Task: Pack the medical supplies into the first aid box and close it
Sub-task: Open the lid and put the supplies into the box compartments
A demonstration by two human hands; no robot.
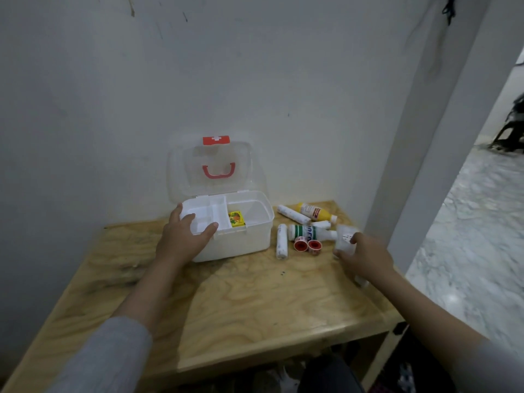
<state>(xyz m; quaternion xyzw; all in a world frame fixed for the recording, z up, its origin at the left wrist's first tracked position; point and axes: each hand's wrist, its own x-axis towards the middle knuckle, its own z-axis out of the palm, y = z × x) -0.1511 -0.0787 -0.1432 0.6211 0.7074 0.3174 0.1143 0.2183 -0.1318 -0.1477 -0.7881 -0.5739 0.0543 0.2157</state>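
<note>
At centre frame, the first aid box stands open on the wooden table, a yellow packet inside. My left hand rests spread on its front-left rim, holding nothing. Right of centre, my right hand grips a translucent cup, beside bottles, bandage rolls and tape rolls.

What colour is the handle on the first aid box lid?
Red handle, seen through the clear raised lid; head view.
</note>
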